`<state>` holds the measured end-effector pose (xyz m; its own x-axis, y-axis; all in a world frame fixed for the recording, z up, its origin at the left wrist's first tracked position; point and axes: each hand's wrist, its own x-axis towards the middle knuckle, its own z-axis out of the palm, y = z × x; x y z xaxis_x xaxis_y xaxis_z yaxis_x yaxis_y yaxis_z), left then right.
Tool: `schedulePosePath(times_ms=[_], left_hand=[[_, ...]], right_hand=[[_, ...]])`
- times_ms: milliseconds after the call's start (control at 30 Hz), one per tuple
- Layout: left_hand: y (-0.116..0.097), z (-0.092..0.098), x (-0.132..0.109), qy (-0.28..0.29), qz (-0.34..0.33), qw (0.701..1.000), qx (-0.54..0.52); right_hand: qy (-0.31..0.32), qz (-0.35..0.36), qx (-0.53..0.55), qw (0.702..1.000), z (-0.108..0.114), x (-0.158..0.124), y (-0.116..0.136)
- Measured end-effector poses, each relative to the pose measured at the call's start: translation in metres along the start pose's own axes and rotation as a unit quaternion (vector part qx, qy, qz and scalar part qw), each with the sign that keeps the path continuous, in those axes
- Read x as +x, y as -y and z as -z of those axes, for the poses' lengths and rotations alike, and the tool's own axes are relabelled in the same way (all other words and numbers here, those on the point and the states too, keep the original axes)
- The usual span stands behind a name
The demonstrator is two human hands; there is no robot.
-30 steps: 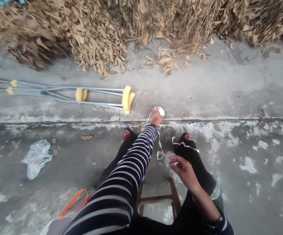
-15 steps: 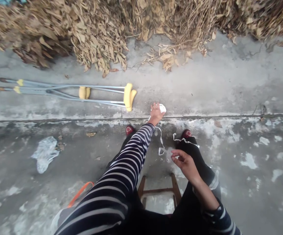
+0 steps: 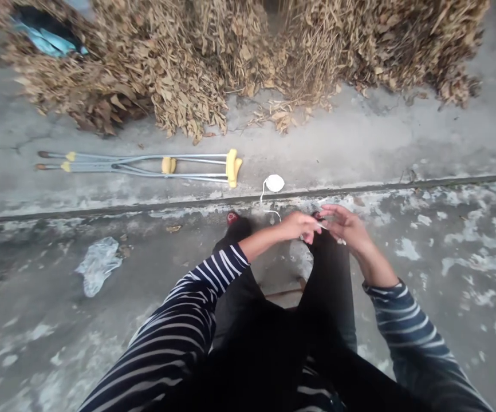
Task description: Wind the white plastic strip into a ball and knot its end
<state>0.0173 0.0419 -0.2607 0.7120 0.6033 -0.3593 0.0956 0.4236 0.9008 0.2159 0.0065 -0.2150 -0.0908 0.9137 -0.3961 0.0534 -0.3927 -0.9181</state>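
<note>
Here, left fingers (image 3: 306,220) pinch white ribbon (image 3: 323,226) beside right fingers (image 3: 334,210) of unclear grip, a white bundle (image 3: 275,183) lying beyond.

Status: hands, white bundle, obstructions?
Left hand, right hand close together, white strip between. White bundle on concrete, strand trailing. Crutches left, not blocking.

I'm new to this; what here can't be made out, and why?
All in the head view:
- White strip: its path beyond the left hand, hidden by that hand.
- Wooden frame: mostly hidden by the legs.
- Blue-and-black thing: too blurred to identify.
- Pale thing: cut off by the top edge.
</note>
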Motion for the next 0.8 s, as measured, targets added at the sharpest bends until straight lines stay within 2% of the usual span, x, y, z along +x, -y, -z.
schedulePosePath(times_ms=[67, 133, 200, 267, 367, 433, 467, 533, 600, 700, 767, 800], left_hand=[[-0.015, 0.014, -0.015, -0.094, -0.031, 0.995, 0.028], [-0.029, 0.035, -0.034, -0.21, -0.081, 0.974, 0.027], [-0.038, 0.059, -0.059, -0.267, -0.103, 0.958, 0.029], [-0.041, 0.083, -0.083, -0.367, -0.09, 0.925, 0.039], [-0.031, 0.113, -0.109, -0.466, -0.074, 0.881, 0.032], [-0.018, 0.126, -0.117, -0.516, -0.056, 0.854, 0.035], [-0.011, 0.13, -0.119, -0.514, -0.037, 0.855, 0.061], [0.003, 0.128, -0.117, -0.471, 0.006, 0.872, 0.134], [0.014, 0.114, -0.109, -0.411, 0.024, 0.889, 0.199], [0.012, 0.072, -0.091, -0.348, -0.004, 0.904, 0.251], [-0.003, 0.035, -0.078, -0.305, -0.035, 0.915, 0.261], [-0.014, 0.015, -0.072, -0.26, -0.08, 0.926, 0.262]], right_hand=[[0.065, -0.022, -0.031, 0.997, 0.013, -0.02, 0.011], [0.114, -0.045, -0.083, 0.989, 0.032, -0.04, 0.02], [0.097, -0.036, -0.122, 0.987, 0.057, -0.06, 0.03], [0.053, -0.029, -0.145, 0.988, 0.085, -0.08, 0.044], [-0.044, -0.022, -0.158, 0.986, 0.125, -0.108, 0.072], [-0.125, 0.011, -0.135, 0.983, 0.145, -0.122, 0.094], [-0.166, 0.044, -0.112, 0.979, 0.151, -0.127, 0.105], [-0.212, 0.108, -0.075, 0.968, 0.152, -0.133, 0.123], [-0.204, 0.14, -0.071, 0.966, 0.137, -0.13, 0.135], [-0.114, 0.133, -0.124, 0.977, 0.095, -0.113, 0.136], [-0.034, 0.138, -0.134, 0.981, 0.063, -0.097, 0.131], [0.008, 0.139, -0.142, 0.98, 0.048, -0.089, 0.128]])
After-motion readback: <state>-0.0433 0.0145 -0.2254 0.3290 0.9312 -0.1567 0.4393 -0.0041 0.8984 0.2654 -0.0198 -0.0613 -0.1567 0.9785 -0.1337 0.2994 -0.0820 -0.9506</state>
